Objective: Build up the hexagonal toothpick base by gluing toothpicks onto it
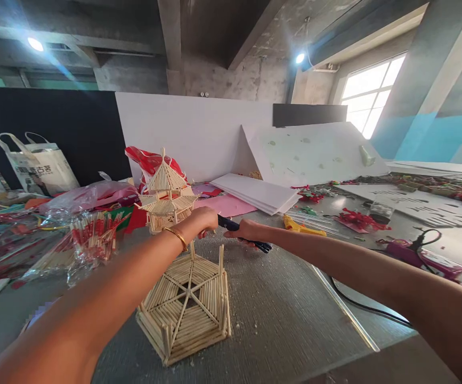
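Tool in fingers, sticks in plastic

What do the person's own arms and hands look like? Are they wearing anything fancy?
Yes, one shiny thing! A thin, gold-coloured bangle circles the wrist of the left hand. The right hand shows no jewellery, and neither hand wears a glove. No sleeve shows on the left arm or right arm.

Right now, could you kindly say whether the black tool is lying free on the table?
No, the right hand grips the black tool.
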Demonstrator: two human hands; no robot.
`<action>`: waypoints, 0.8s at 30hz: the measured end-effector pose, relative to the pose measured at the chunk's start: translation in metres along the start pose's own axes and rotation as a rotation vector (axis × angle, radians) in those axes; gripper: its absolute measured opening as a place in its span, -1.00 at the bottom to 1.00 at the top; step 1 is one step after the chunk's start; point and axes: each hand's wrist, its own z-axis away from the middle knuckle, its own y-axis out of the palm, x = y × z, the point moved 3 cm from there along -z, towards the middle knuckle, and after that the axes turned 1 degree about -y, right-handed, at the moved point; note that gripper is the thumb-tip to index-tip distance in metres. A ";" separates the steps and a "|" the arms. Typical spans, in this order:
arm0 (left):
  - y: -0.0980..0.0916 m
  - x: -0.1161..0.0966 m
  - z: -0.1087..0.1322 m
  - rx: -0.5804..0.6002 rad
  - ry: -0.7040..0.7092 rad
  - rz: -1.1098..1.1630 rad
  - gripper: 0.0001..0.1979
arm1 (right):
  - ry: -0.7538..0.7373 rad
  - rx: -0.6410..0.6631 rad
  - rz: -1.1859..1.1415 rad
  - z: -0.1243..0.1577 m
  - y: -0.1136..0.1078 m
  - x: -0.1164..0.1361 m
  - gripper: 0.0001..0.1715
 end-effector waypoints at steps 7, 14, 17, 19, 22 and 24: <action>0.007 -0.001 -0.016 0.291 -0.149 0.031 -0.68 | 0.041 0.071 -0.011 -0.008 0.007 0.000 -0.43; 0.006 0.004 -0.011 0.311 -0.117 0.062 -0.67 | 0.044 0.058 -0.021 -0.006 0.006 -0.001 -0.46; 0.004 0.006 -0.003 0.291 -0.085 0.080 -0.66 | 0.035 0.033 -0.021 -0.003 0.003 -0.001 -0.43; 0.002 0.007 0.001 0.276 -0.076 0.081 -0.66 | 0.023 0.034 -0.032 -0.002 0.002 0.001 -0.41; -0.002 0.007 0.006 0.255 -0.088 0.064 -0.66 | 0.002 0.042 -0.051 -0.003 0.003 0.005 -0.41; -0.004 0.005 0.009 0.231 -0.105 0.043 -0.67 | -0.001 0.036 -0.051 -0.005 0.003 0.005 -0.41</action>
